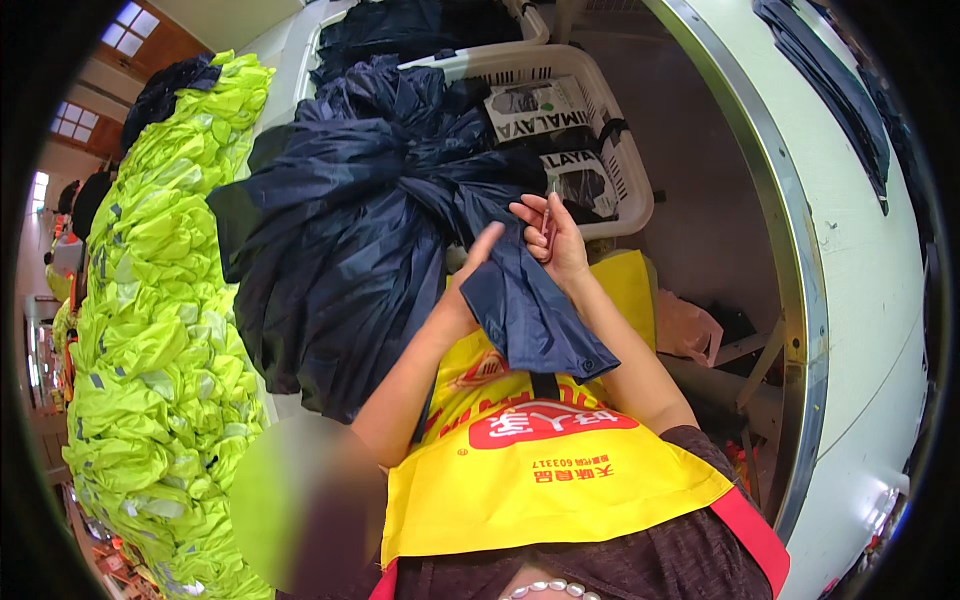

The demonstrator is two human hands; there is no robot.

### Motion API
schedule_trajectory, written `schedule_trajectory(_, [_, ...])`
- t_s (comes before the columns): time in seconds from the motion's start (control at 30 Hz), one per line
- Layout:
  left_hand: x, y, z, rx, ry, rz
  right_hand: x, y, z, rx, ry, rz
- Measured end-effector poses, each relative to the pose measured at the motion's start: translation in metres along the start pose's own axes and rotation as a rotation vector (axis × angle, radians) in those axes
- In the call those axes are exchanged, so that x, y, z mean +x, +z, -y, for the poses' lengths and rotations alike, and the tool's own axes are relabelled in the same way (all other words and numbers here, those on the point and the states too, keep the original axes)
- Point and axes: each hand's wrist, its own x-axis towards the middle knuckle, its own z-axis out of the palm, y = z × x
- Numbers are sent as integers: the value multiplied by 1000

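Observation:
A large bunch of navy garments (340, 230) in thin, shiny fabric spills toward me. One navy garment's end (535, 315), with a round snap near its corner, hangs between my forearms. My left hand (468, 285) is closed on this fabric; its thumb shows on the near side and the other fingers are hidden under the cloth. Just right of the fabric, my right hand (556, 245) is closed, palm toward me with its fingers curled. A small, slim object (545, 222) shows at those fingers, too small to name.
A white plastic basket (632, 190) behind my hands holds black-and-white printed packages (540, 108). Another basket (535, 25) of dark cloth stands beyond it. Lime-yellow garments (165, 330) are heaped along the left. A metal-edged white table (850, 200) curves along the right, with dark garments (835, 90) on it.

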Motion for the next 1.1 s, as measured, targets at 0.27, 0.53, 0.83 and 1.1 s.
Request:
schedule_trajectory(0.27, [-30, 6, -34, -195, -106, -395, -100, 30, 40, -259, -104, 47])
schedule_trajectory(0.53, [-26, 0, -43, -116, -196, -401, -174, 68, 77, -1309, -495, 223])
schedule_trajectory(0.83, [-57, -30, -60, 220, 401, -332, -163, 21, 86, -769, -186, -123])
schedule_trajectory(1.1, [-74, -39, -59, 202, 307, -286, -183, 83, 89, -1611, -706, 119])
